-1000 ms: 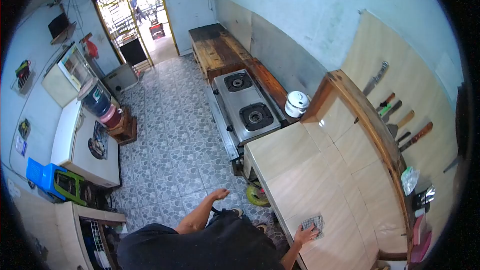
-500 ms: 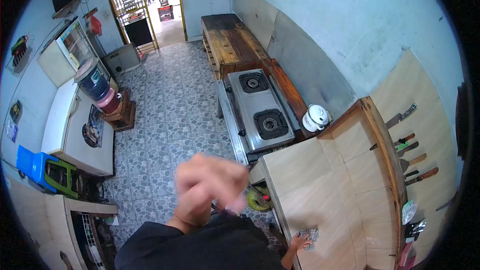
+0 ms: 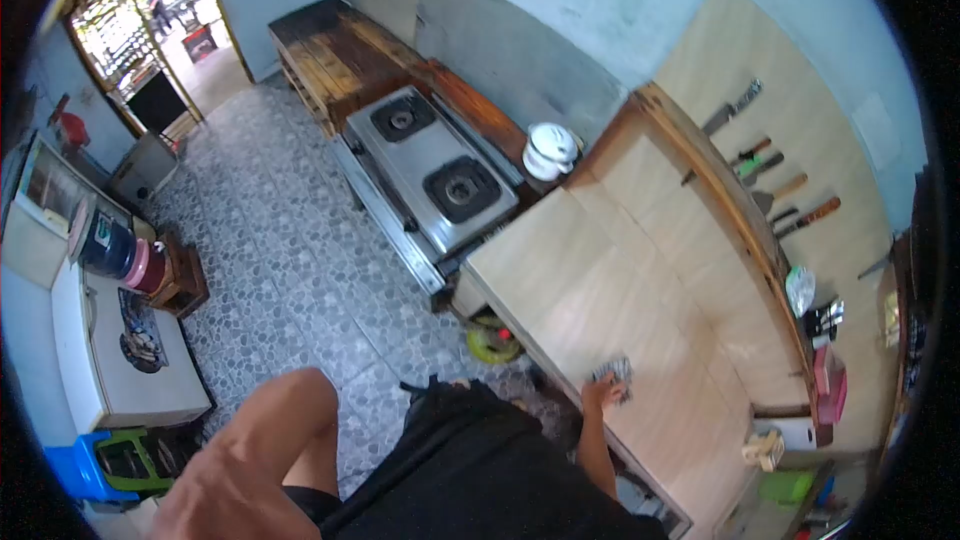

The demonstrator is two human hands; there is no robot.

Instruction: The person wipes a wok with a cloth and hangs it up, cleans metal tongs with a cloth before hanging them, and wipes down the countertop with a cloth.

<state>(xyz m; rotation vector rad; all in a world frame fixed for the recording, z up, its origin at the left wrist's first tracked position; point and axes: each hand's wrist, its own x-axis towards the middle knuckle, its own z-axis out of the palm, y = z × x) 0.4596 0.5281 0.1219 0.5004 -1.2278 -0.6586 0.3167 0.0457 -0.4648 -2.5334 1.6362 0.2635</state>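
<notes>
My right hand [image 3: 601,393] rests on the beige tiled counter [image 3: 560,280], its fingers closed over a small grey checkered cloth [image 3: 622,376]. The cloth lies against the counter surface, partly hidden under the fingers. At the lower left, my left arm is bent with the elbow up. The wrist end of my left hand [image 3: 205,490] reaches the bottom edge, close to the camera, and its fingers cannot be seen. Nothing held in it is visible.
Beyond the counter stand a two-burner gas stove [image 3: 435,165], a white enamel pot [image 3: 550,150] and a wooden table [image 3: 340,55]. Knives [image 3: 735,108] hang on the right wall. A water dispenser [image 3: 110,245] and white chest freezer [image 3: 95,340] line the left side.
The view has turned to the right. My left hand has gone from the middle, in front of the camera, to the lower left edge. My right hand stays on the cloth.
</notes>
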